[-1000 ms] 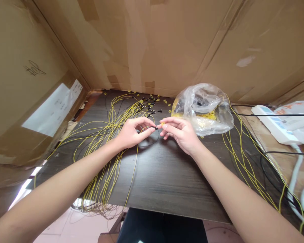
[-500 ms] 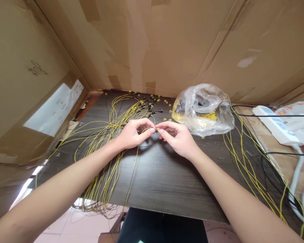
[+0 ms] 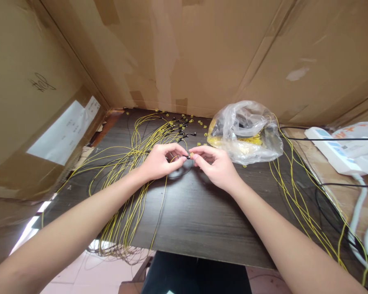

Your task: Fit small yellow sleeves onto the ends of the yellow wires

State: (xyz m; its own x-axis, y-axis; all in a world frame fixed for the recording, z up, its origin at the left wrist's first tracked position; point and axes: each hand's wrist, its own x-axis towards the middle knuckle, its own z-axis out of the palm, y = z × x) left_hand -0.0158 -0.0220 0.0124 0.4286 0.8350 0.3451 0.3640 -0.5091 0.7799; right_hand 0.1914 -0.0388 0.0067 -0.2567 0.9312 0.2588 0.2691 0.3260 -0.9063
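Observation:
Over the middle of the dark table, my left hand (image 3: 163,163) pinches the black tip of a thin wire (image 3: 188,157) between thumb and fingertips. Facing it, my right hand (image 3: 214,165) is closed on a small yellow piece (image 3: 191,155). The yellow piece is right at the black tip; whether the two are joined is too small to tell. Yellow wires (image 3: 135,163) lie in a loose bundle under and beside my left wrist. Their black ends (image 3: 181,126) gather beyond my hands, among several loose yellow pieces (image 3: 200,122).
A clear plastic bag (image 3: 263,149) with yellow contents stands behind my right hand. More yellow wires run down the table's right side, near a white power strip (image 3: 331,151) and its cables. Cardboard walls (image 3: 171,53) close off the back and left.
The yellow piece and black tip show more between my fingertips, my right fingers having shifted very slightly. My arms and the things on the table stay put.

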